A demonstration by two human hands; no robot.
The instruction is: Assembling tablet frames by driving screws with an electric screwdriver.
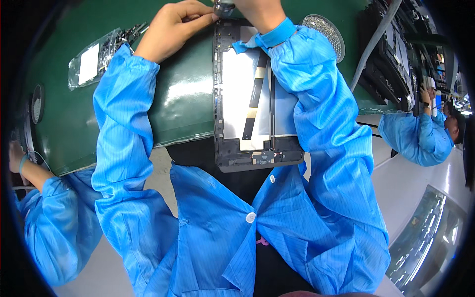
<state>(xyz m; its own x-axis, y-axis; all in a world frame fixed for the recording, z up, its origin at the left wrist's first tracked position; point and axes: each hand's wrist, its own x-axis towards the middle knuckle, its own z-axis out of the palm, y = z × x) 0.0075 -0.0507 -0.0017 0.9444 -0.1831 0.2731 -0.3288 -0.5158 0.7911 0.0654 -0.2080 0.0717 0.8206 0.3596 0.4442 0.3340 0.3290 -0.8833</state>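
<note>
An opened tablet-like device (228, 99) lies in front of me, overhanging the bench's near edge, its inner side up. It shows a bright silvery plate, a dark flat ribbon cable (255, 99) and a small circuit board (263, 158). At its far left corner my left hand (175, 27) is closed, thumb and forefinger pinched; whatever they hold is too small to make out. My right hand (262, 12) reaches over the far end, mostly cut off by the upper edge. Beside it, a dark, rounded tool (224, 8) stands over the corner, seemingly in its grip. A blue wrist strap (277, 33) circles that wrist.
A clear bag of small dark parts (94, 62) lies on the green bench (183, 114) at left. A round dish of tiny screws (324, 37) stands beyond my right sleeve. Stacked dark panels (388, 54) rise at right. Co-workers (418, 136) in blue sit on both sides.
</note>
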